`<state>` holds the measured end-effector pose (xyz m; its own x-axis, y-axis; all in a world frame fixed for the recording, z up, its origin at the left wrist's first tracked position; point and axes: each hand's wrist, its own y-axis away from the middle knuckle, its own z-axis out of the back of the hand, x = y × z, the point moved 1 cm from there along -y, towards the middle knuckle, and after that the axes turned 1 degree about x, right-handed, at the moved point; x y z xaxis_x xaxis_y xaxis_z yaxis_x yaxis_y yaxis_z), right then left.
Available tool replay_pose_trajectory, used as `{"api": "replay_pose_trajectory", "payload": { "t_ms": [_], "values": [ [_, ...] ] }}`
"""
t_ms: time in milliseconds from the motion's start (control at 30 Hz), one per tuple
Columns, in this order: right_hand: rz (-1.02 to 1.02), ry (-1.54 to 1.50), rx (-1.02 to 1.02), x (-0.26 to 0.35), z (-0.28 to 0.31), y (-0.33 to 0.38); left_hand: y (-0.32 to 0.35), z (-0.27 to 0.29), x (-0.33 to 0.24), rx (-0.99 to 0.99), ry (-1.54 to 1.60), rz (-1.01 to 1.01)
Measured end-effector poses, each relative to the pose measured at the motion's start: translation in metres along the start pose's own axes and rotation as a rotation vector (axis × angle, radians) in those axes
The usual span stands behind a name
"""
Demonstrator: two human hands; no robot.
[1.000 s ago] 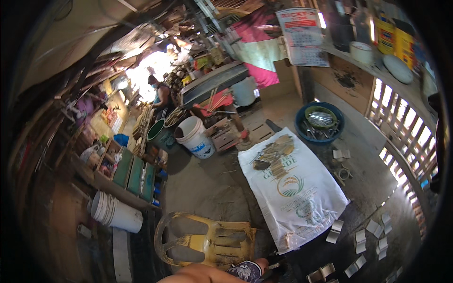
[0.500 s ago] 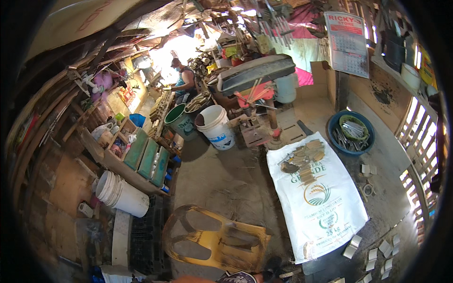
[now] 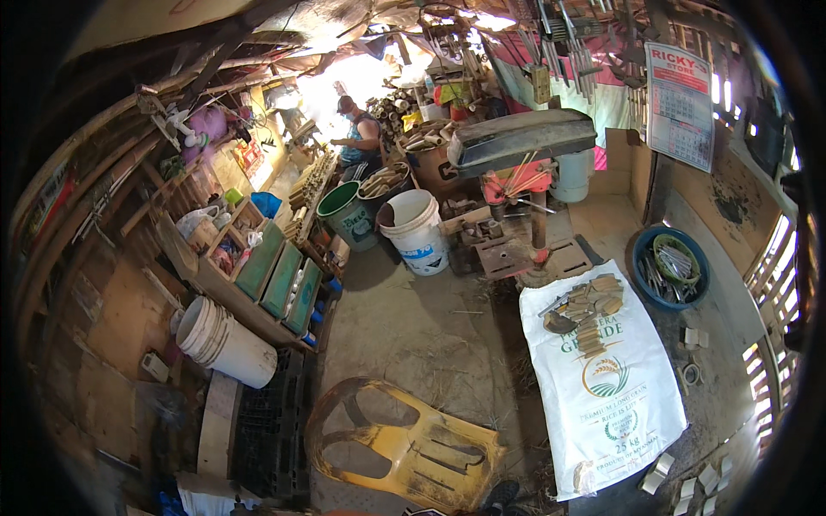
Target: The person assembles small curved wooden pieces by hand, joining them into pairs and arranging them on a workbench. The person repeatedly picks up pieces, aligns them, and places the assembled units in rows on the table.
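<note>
Neither of my hands shows at this moment. Close to the lower edge a yellow plastic chair (image 3: 404, 439) lies on the floor, its slotted seat toward the right. To its right a white printed sack (image 3: 551, 404) is spread flat. On the upper part of the sack sit several flat brownish pieces (image 3: 595, 297), some piled and some lined up in a row. A dark shoe (image 3: 502, 494) peeks in at the bottom beside the chair.
A blue basin (image 3: 639, 284) of metal rods stands right of the sack. Left are stacked white buckets (image 3: 232, 344) and a wooden drawer unit (image 3: 275, 279). Farther off are a white bucket (image 3: 417, 232), a green bucket (image 3: 348, 215), a bench machine (image 3: 516, 142) and a seated person (image 3: 363, 142).
The view has shifted, so the sack, basin and machine appear farther right and slightly lower. A patch of skin and patterned cloth at the bottom edge has nearly gone from view.
</note>
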<state>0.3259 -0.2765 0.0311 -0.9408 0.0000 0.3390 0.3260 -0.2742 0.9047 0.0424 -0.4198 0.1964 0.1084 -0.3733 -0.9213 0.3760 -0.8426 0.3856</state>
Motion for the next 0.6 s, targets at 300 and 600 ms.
{"api": "replay_pose_trajectory", "payload": {
  "t_ms": [300, 600],
  "values": [
    [0.014, 0.021, -0.006, 0.024, -0.007, -0.006, 0.017, 0.016, -0.002, -0.035, 0.059, 0.033],
    [0.019, 0.015, -0.013, 0.034, -0.012, -0.012, 0.018, 0.029, 0.001, -0.123, 0.059, -0.012]
  ]
}}
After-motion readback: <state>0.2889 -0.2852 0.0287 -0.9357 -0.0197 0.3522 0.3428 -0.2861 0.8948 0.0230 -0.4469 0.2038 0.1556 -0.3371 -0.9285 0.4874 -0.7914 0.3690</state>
